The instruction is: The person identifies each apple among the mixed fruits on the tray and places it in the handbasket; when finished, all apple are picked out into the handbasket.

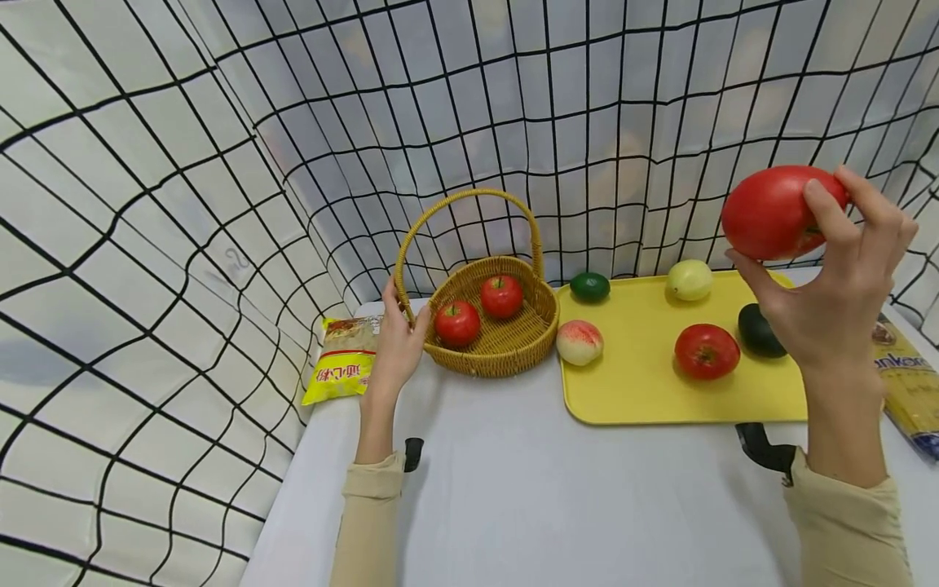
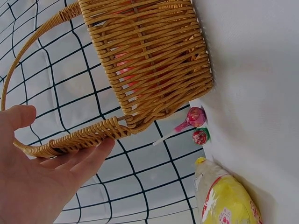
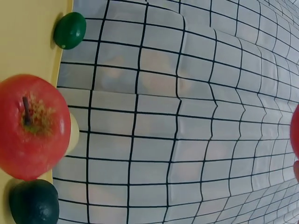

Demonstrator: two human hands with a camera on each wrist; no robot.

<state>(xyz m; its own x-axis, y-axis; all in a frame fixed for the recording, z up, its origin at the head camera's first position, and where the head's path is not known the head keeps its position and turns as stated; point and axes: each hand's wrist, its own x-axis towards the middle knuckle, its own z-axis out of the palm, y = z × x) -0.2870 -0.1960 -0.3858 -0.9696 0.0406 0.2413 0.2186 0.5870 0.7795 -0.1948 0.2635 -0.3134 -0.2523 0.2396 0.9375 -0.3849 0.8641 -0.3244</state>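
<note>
Free room opens before the oval tan wicker basket (image 1: 487,364); its arched handle (image 1: 477,192) rises overhead, black-gridded white sheeting (image 1: 579,139) behind.

Yellow pasta bag (image 1: 341,363): Chinese characters 通心粉; smaller print in the left wrist view not legible.
Yellow-and-blue packet (image 1: 910,395): Latin letters "nkor", word only partly visible.
White sheet, left (image 1: 236,259): faint mark, unreadable.

Basket (image 1: 487,365) sits left of tray (image 1: 631,403), two apples (image 1: 457,324) inside, bag (image 1: 343,375) farther left (lollipops (image 2: 195,116) in between, per left wrist), tray carrying peach (image 1: 579,342) at left edge, lime (image 1: 590,287) back-left, lemon (image 1: 689,280) at back, avocado (image 1: 760,330) right of third apple (image 1: 707,351), net (image 1: 524,120) behind everything.
</note>
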